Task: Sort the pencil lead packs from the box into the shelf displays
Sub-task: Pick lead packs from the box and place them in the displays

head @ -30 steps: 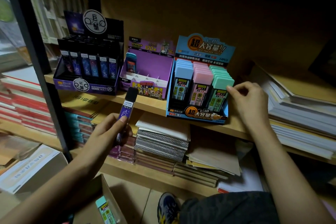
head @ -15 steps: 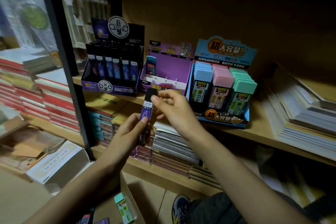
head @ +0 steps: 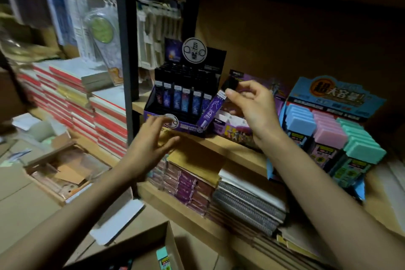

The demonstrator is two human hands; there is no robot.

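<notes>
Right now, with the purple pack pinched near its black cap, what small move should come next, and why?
Probably straighten the purple lead pack upright over the black display. The right hand pinches it near the cap, tilted, at that display's right front corner, where packs show the same black caps. The left hand is open by the display's front. I cannot see a free slot.

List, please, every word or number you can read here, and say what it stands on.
"超大容量": header of the blue display.
"巨", with a blurred character under it: round sign atop the black display.
Label of the purple pack pinched by the right hand: too blurred to read.
Print on the purple display: too small to read.
</notes>
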